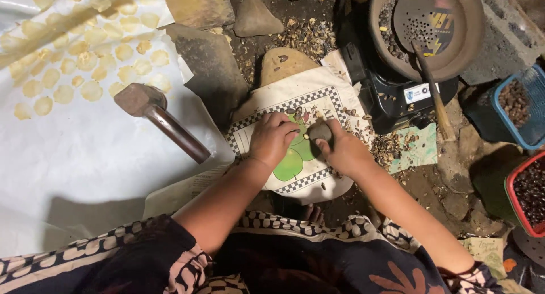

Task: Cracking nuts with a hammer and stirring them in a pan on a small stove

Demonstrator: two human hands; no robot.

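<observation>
My right hand [344, 151] grips a dark rounded stone [319, 131] and holds it over a flat stone block covered with a printed plastic sheet [267, 126] that has a checkered border. My left hand [272, 138] rests fingers-down on that sheet just left of the stone, its fingertips by a small pale kernel [306, 136]. Bits of dark shell lie on the sheet around both hands.
A white sheet [85, 158] on the left carries several flattened pale yellow discs [79, 61] and a wooden mallet [159, 119]. Upper right, a dark stove [392, 92] bears a pan with a perforated ladle [426, 21]. Blue [522, 104] and red [528, 194] baskets hold dark seeds.
</observation>
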